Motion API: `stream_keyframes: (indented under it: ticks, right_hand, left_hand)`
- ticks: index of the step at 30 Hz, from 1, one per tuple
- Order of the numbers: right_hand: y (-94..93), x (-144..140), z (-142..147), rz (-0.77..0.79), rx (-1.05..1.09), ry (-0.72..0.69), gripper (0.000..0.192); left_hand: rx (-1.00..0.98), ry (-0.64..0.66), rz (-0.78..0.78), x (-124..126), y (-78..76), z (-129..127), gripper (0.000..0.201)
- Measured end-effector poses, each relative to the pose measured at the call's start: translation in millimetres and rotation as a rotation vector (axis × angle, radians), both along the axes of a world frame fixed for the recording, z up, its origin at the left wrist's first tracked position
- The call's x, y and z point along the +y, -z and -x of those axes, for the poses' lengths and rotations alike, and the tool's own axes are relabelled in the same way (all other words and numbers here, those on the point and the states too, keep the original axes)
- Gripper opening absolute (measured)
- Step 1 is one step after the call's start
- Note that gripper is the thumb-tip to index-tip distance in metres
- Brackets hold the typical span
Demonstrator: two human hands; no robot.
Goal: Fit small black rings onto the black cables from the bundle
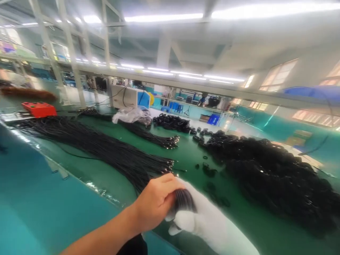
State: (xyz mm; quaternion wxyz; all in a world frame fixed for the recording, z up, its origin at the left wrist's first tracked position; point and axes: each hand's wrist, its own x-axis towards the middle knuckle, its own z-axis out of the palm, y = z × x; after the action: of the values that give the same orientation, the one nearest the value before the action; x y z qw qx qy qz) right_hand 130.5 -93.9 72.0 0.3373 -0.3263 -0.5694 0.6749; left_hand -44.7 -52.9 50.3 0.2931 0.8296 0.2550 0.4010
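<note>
Left hand (155, 200), bare, fingers curled tight round a black cable coil (183, 201) at the bottom centre, just over the near edge of the green table (186, 152). Right hand (196, 216), in a white glove, grips the same coil from below, thumb tucked under; both hands touch. Behind them: one long bundle of straight black cables (106, 148) running left, a second thinner bundle (151, 136) further back, one big heap of coiled cables (278, 173) at right, a smaller heap (172, 122) behind. A few loose coils between them, too blurred to count. One clear plastic bag (130, 115), contents unclear. One red box (39, 109) far left. No readable writing.
</note>
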Motion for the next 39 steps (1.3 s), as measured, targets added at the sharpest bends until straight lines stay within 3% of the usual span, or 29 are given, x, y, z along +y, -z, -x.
stream_keyframes:
  ticks: [3, 9, 12, 17, 21, 28, 34, 39]
  right_hand:
    - [7.9, 12, -1, 0.033, 0.039, -0.064, 0.064]
    - [22.1, 29, -10, 0.045, -0.036, 0.007, 0.040]
    - [33.3, 38, -16, 0.109, 0.145, -0.034, 0.045]
    - [53.6, 51, -26, 0.166, 0.334, -0.084, 0.040]
    - [63.7, 57, -26, 0.171, 0.298, -0.003, 0.035]
    - [71.5, 61, -29, 0.147, 0.255, 0.101, 0.034]
    - [73.7, 59, -22, 0.179, 0.279, 0.103, 0.026]
    - [72.4, 54, -15, 0.214, 0.202, 0.070, 0.027]
  left_hand:
    - [0.032, 0.020, 0.058, 5, 2.5, -4, 0.028]
    - [0.154, -0.024, 0.109, 14, -3.2, -18, 0.032]
    - [0.179, -0.090, 0.133, 23, -3.8, -26, 0.030]
    - [0.182, -0.172, 0.396, 34, -0.3, -37, 0.012]
    - [0.217, -0.250, 0.339, 40, 7.0, -44, 0.011]
    - [0.216, -0.276, 0.388, 54, 19.0, -52, 0.008]
    - [0.166, -0.246, 0.621, 57, 29.2, -53, 0.021]
    - [0.316, -0.297, 0.562, 60, 35.7, -52, 0.018]
